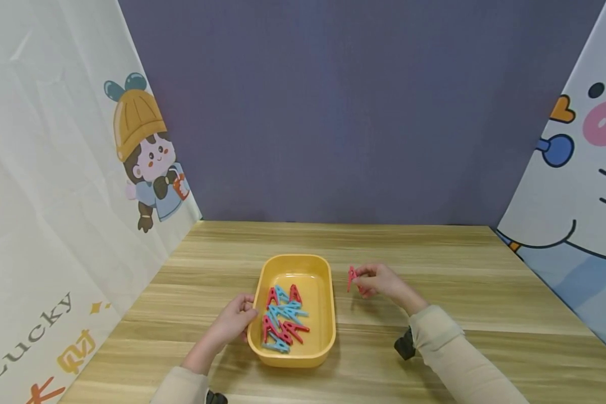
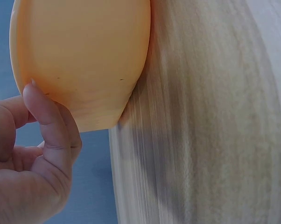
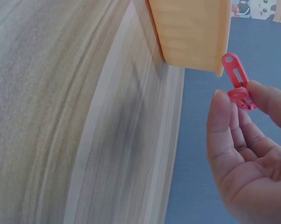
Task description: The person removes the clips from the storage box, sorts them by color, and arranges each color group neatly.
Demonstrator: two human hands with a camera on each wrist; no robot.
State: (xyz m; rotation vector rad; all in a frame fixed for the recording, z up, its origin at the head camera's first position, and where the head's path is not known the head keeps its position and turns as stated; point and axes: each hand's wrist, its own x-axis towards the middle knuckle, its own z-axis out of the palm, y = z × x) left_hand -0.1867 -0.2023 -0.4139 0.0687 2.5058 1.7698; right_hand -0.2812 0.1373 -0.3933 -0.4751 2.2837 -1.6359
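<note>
A yellow plastic tray [image 1: 319, 306] stands on the wooden table with several red clothespins [image 1: 295, 294] and light blue clothespins [image 1: 276, 345] heaped toward its left half. My left hand [image 1: 233, 318] grips the tray's left rim; the left wrist view has its curled fingers right at the edge of the tray wall [image 2: 84, 46]. To the right of the tray, my right hand [image 1: 381, 280] pinches a red clothespin [image 1: 351, 275] between thumb and fingertips, above the tabletop. In the right wrist view the clothespin [image 3: 237, 73] points up past the fingertips, near the tray's corner.
The wooden table [image 1: 434, 264] spreads out around the tray. A dark blue-grey wall [image 1: 343, 112] rises behind it. White panels with cartoon prints, such as a figure in a yellow hat [image 1: 141, 123], flank both sides.
</note>
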